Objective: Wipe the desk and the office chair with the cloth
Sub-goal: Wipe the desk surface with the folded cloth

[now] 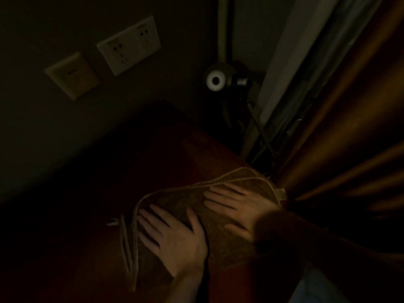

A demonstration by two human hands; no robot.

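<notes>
Two hands flat, left hand (175,239), right hand (240,206), one cloth (223,241)

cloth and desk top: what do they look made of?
Cloth: soft textile, maybe terry or microfibre. Olive-brown and matte, with a mottled nap and a paler stitched edge binding.
Desk: probably wood or wood veneer. Reddish-brown and smooth with a faint sheen, but the light is too dim to show grain.
</notes>
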